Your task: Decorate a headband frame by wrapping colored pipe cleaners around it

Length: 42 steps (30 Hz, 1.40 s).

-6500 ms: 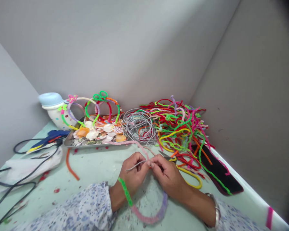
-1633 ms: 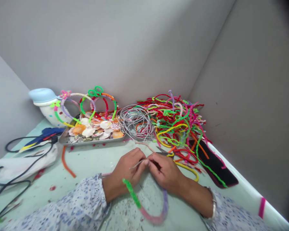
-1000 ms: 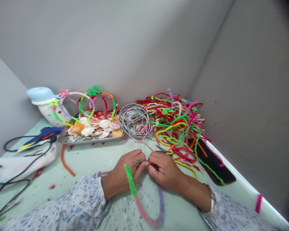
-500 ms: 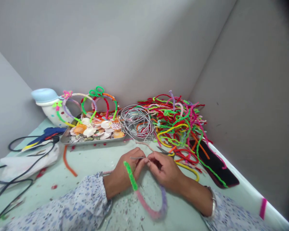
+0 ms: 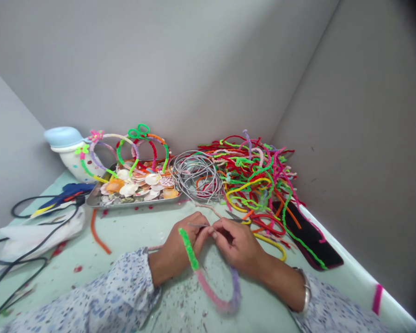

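Note:
Below my hands hangs a curved wire band (image 5: 211, 293) wrapped in fuzzy pipe cleaner, green at one end, then pink, then purple. My left hand (image 5: 178, 245) is closed, with thumb and forefinger pinching the band's bare grey wire (image 5: 197, 225), which pokes out to the left. My right hand (image 5: 244, 245) pinches at the same spot, fingertips touching the left ones. Whatever small piece lies between the fingertips is mostly hidden. Scissors with red handles (image 5: 268, 225) lie just beyond my right hand, partly covered by pipe cleaners.
Shells fill a metal tray (image 5: 149, 203), with finished-looking headbands (image 5: 123, 137) standing in it. Beside it are a coil of grey wire (image 5: 183, 185) and a heap of pipe cleaners (image 5: 249, 171). A phone-like black slab (image 5: 315, 243), white bottle (image 5: 76, 162) and black cable (image 5: 27, 252) lie around.
The band's green end has shifted slightly up, and its lower curve has risen a little. Both hands keep their pinch in nearly the same place.

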Tool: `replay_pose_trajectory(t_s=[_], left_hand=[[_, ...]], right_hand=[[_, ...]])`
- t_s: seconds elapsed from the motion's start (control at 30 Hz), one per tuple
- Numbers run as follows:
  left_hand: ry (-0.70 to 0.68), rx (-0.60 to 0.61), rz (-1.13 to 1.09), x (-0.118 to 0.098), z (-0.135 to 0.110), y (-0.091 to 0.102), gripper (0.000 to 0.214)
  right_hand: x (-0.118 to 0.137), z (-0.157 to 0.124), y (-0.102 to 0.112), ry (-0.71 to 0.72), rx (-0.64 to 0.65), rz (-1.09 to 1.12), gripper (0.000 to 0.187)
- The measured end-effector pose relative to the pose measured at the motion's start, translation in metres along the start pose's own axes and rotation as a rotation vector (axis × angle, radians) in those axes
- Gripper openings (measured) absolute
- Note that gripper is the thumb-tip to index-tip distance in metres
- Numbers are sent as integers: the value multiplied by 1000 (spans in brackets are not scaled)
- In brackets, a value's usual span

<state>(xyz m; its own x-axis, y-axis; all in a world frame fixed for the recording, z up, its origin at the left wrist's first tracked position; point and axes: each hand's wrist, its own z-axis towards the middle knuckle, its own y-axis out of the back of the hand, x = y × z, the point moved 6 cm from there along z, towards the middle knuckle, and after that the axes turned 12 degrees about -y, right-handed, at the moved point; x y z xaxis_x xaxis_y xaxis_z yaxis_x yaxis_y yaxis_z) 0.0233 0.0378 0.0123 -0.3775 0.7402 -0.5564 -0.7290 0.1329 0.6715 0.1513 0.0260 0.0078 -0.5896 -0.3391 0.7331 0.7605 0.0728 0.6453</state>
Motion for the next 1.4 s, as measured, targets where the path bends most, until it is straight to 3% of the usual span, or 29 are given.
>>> replay_pose_trajectory(t_s=[0.2, 0.67, 1.13, 1.4], left_hand=[[14, 15, -51, -2, 1, 3, 24], [153, -42, -147, 4, -3, -3, 22], [424, -145, -421, 10, -10, -15, 26], [372, -135, -312, 7, -8, -13, 26]], right_hand=[[1, 1, 2, -21, -41, -17, 8], [7, -2, 2, 97, -99, -124, 11], [14, -6, 2, 194, -186, -365, 16], [5, -3, 2, 98, -157, -195, 13]])
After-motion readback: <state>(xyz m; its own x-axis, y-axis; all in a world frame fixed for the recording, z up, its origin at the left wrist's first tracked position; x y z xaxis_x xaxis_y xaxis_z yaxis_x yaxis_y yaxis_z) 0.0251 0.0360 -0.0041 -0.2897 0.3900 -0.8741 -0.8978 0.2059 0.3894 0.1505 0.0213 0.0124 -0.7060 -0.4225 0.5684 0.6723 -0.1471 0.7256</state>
